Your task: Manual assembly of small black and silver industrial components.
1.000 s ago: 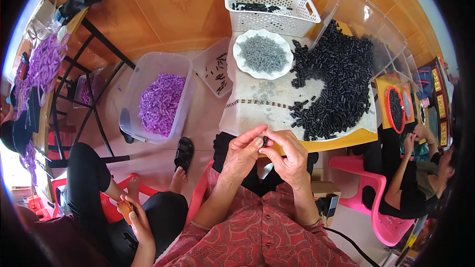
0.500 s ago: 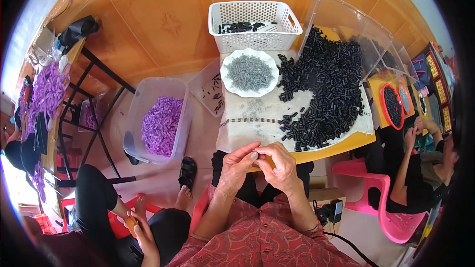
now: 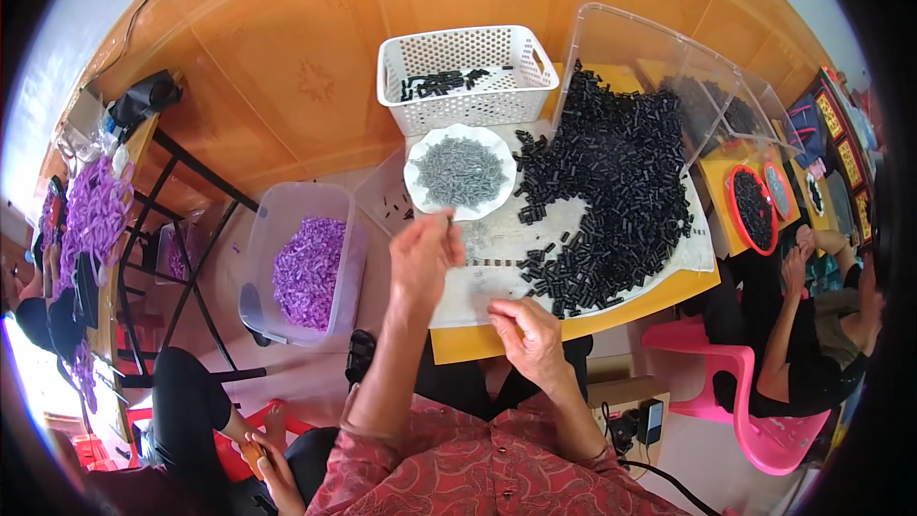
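Note:
My left hand (image 3: 422, 256) is raised over the cloth at the near rim of the white scalloped plate (image 3: 414, 189). Its fingers are closed, and a small dark piece, seemingly a short black tube (image 3: 449, 217), shows at their tips. On the plate lies a heap of small grey pieces (image 3: 462, 172). My right hand (image 3: 531, 339) hovers at the table's near edge, its fingers curled in a pinch; whether anything is between them is hidden. Beyond it, a large pile of short black tubes (image 3: 621, 172) covers the right of the white cloth (image 3: 468, 301).
A white perforated basket (image 3: 468, 115) with some black tubes stands at the back. On the floor at left is a clear bin (image 3: 253, 268) of purple pieces. A clear box (image 3: 659, 33) lies tipped behind the pile. People sit on both sides; a pink chair (image 3: 750, 392) is at right.
My hands were together, fingertips meeting over the near edge. They have parted: the left has moved forward toward the plate with the dark piece, while the right stays near the edge. The view has shifted slightly.

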### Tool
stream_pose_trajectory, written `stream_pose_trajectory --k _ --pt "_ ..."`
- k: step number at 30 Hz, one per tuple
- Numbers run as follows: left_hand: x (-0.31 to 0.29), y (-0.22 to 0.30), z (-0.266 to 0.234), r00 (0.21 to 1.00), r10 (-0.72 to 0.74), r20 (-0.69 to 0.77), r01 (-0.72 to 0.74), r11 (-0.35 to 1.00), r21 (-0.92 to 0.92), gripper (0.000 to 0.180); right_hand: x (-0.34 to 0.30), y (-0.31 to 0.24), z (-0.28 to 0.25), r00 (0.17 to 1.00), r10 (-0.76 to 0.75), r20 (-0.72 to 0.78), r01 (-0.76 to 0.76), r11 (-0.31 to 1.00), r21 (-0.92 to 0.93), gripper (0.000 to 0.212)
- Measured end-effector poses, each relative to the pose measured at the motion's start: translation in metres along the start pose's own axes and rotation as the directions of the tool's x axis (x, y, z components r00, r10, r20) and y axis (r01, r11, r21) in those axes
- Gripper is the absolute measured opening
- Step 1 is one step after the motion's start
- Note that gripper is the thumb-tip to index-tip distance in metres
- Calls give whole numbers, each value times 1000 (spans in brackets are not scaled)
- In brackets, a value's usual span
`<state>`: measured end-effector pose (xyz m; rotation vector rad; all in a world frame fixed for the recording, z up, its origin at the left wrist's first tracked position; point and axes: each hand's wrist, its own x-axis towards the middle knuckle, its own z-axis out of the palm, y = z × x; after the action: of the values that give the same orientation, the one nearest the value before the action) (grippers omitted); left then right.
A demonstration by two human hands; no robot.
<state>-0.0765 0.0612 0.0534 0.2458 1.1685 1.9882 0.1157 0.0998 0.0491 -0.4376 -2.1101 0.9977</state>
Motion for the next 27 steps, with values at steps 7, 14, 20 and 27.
stream_pose_trajectory --k 7,14,20,27 --pt "137 71 42 984 57 167 -54 998 -24 13 -6 6 4 991 65 116 -65 998 -5 10" --pt "169 84 59 986 166 16 -165 986 -28 23 -3 11 1 995 56 88 -56 998 -8 11" --pt "76 43 38 993 114 -23 -114 993 1 25 4 31 -15 997 65 31 -62 994 -93 11" --pt "-16 4 -21 985 98 -141 -96 995 18 20 9 41 -24 984 134 -115 -152 975 -164 14"
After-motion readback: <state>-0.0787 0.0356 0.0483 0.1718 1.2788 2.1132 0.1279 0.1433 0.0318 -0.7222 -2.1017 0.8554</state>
